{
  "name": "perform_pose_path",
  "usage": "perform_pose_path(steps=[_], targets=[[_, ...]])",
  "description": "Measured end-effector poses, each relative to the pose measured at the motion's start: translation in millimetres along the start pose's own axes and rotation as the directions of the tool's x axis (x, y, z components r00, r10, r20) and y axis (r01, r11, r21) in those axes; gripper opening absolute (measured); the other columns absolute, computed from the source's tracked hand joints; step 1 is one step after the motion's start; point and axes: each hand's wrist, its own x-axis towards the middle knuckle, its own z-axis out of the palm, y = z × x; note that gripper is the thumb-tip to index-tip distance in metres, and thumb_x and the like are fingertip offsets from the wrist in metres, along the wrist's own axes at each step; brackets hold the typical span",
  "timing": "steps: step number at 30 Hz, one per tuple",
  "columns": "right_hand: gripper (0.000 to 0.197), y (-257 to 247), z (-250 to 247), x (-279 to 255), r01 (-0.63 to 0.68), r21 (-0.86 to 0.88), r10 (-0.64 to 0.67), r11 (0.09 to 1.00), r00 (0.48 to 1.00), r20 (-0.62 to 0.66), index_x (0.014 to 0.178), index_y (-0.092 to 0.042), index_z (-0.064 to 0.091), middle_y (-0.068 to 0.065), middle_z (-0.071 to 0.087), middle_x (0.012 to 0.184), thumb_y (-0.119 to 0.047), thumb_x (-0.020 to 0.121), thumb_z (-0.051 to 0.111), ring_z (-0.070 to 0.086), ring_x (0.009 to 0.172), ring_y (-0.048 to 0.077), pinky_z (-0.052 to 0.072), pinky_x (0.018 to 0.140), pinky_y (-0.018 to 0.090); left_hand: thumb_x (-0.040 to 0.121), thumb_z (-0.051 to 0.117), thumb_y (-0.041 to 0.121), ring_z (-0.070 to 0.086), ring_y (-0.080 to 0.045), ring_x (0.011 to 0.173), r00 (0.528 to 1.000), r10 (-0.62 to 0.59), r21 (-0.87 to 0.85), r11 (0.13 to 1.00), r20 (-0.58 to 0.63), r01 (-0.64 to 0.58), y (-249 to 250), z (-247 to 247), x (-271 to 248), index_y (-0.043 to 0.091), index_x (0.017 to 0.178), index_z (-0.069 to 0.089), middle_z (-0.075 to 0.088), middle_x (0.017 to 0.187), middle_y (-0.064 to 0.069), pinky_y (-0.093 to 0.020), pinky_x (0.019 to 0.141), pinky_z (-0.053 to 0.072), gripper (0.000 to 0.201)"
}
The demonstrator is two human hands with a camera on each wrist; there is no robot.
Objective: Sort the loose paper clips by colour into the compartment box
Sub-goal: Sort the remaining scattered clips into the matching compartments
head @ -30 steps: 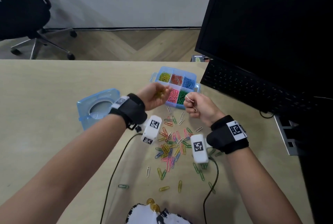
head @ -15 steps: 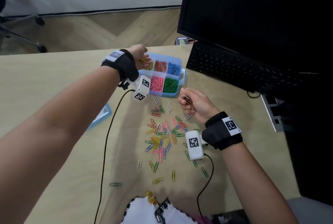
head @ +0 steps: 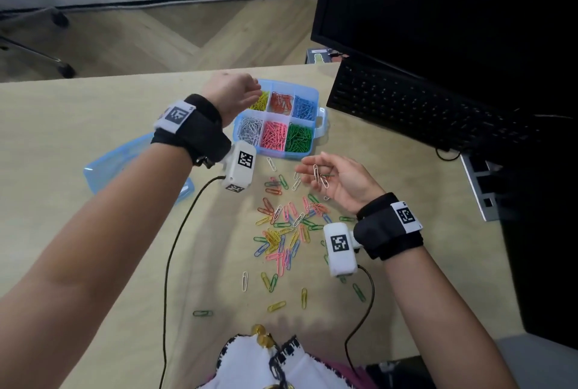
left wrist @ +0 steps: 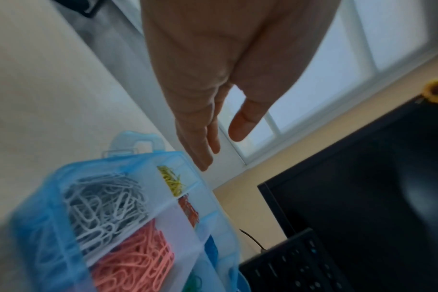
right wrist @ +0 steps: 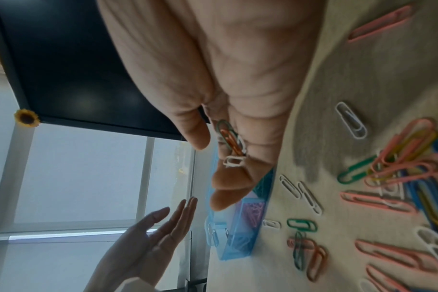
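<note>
Paper clips (head: pixel 286 226) lie loose before our compartment box (head: pixel 322 119). Our left hand (head: pixel 231 91) hovers released over its far-left edge; our right hand (head: pixel 341 180), palm up, cradles a few clips (head: pixel 320 176)

Office desk by a window
A beige desk (head: pixel 78 126) bears a black monitor (head: pixel 453 13) and keyboard (head: pixel 406 107); herringbone wood floor (head: pixel 187 35) beyond.

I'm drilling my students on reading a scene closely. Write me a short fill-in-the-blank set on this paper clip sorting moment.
1. The left hand hangs open above the compartment box, over the section of ______ clips.
2. The right hand lies palm up, and a few clips rest on its ______.
3. In the box, the pink clips lie between the white ones and the ______ ones.
4. The box's lid lies on the desk to the box's ______.

Missing words: yellow; fingers; green; left
</note>
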Motion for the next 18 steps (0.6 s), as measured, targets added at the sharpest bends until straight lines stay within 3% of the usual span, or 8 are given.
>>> perform_pose_path(steps=[2, 3, 5, 7, 8, 11, 14, 18], targets=[[0.034, -1, 2, -1, -0.001, -0.001, 0.001, 1.000, 1.000, -0.006, 0.109, 0.005, 0.058, 0.016, 0.069, 0.093, -0.019, 0.103, 0.034, 0.065, 0.073, 0.019, 0.052, 0.061, 0.021, 0.099, 0.038, 0.001, 0.059, -0.025, 0.115, 0.999, 0.017, -0.058, 0.998, -0.034, -0.019, -2, -7, -3, -0.014, 0.130, 0.044, 0.058, 0.125, -0.020, -0.022, 0.088, 0.050, 0.035], [0.034, -2, 2, -2, 0.001, 0.009, -0.001, 1.000, 1.000, -0.009, 0.109, 0.005, 0.058, 0.017, 0.069, 0.093, -0.019, 0.103, 0.034, 0.065, 0.074, 0.020, 0.053, 0.063, 0.022, 0.100, 0.039, 0.003, 0.060, -0.023, 0.112, 0.998, 0.021, -0.103, 0.994, -0.067, -0.027, -2, -11, -3, -0.014, 0.128, 0.046, 0.058, 0.123, -0.020, -0.019, 0.084, 0.052, 0.034], [0.035, -3, 1, -2, 0.001, 0.052, -0.001, 0.999, 1.000, -0.005, 0.112, 0.008, 0.056, 0.020, 0.069, 0.098, -0.017, 0.103, 0.034, 0.067, 0.078, 0.023, 0.055, 0.068, 0.024, 0.098, 0.048, 0.006, 0.064, -0.015, 0.085, 0.990, 0.040, -0.161, 0.985, -0.133, -0.062, -4, -15, -4, -0.008, 0.110, 0.059, 0.064, 0.098, -0.012, -0.014, 0.066, 0.052, 0.021], [0.037, -4, 1, -2, -0.001, 0.088, 0.001, 0.996, 1.000, 0.003, 0.118, 0.011, 0.052, 0.025, 0.067, 0.109, -0.016, 0.102, 0.033, 0.068, 0.085, 0.028, 0.057, 0.074, 0.028, 0.094, 0.051, 0.002, 0.059, -0.009, 0.067, 0.986, 0.088, -0.095, 0.990, -0.140, -0.102, -7, -13, -11, 0.004, 0.085, 0.062, 0.060, 0.079, -0.006, -0.013, 0.059, 0.049, 0.014], [0.040, -5, 2, -1, -0.003, 0.099, 0.003, 0.995, 1.000, 0.007, 0.121, 0.012, 0.051, 0.027, 0.065, 0.113, -0.018, 0.102, 0.033, 0.068, 0.088, 0.031, 0.057, 0.076, 0.030, 0.091, 0.051, -0.002, 0.057, -0.008, 0.063, 0.986, 0.119, -0.033, 0.992, -0.113, -0.124, -11, -11, -17, 0.007, 0.081, 0.061, 0.060, 0.077, -0.005, -0.013, 0.058, 0.048, 0.017], [0.046, -8, 10, 2, -0.017, 0.129, 0.015, 0.991, 1.000, 0.015, 0.124, 0.010, 0.049, 0.028, 0.063, 0.115, -0.028, 0.104, 0.032, 0.068, 0.092, 0.034, 0.057, 0.077, 0.031, 0.089, 0.055, -0.003, 0.056, -0.005, 0.065, 0.975, 0.185, 0.248, 0.945, 0.124, -0.211, -23, 1, -43, 0.012, 0.088, 0.065, 0.064, 0.083, -0.002, -0.012, 0.058, 0.046, 0.019], [0.049, -10, 15, 5, -0.013, 0.117, 0.011, 0.993, 1.000, 0.016, 0.124, 0.006, 0.048, 0.028, 0.064, 0.115, -0.036, 0.103, 0.032, 0.067, 0.092, 0.035, 0.056, 0.079, 0.034, 0.085, 0.068, 0.009, 0.062, -0.001, 0.073, 0.907, 0.152, 0.546, 0.755, 0.394, -0.363, -36, 15, -66, 0.019, 0.096, 0.072, 0.069, 0.088, 0.008, -0.011, 0.071, 0.048, 0.016], [0.052, -11, 19, 9, -0.010, 0.108, 0.011, 0.994, 1.000, -0.012, 0.127, 0.006, 0.048, 0.019, 0.065, 0.095, -0.037, 0.103, 0.033, 0.067, 0.076, 0.024, 0.059, 0.072, 0.035, 0.077, 0.076, 0.008, 0.060, -0.005, 0.069, 0.845, 0.146, 0.669, 0.547, 0.515, -0.503, -48, 25, -79, 0.021, 0.098, 0.075, 0.070, 0.082, 0.002, -0.014, 0.071, 0.050, 0.024]])
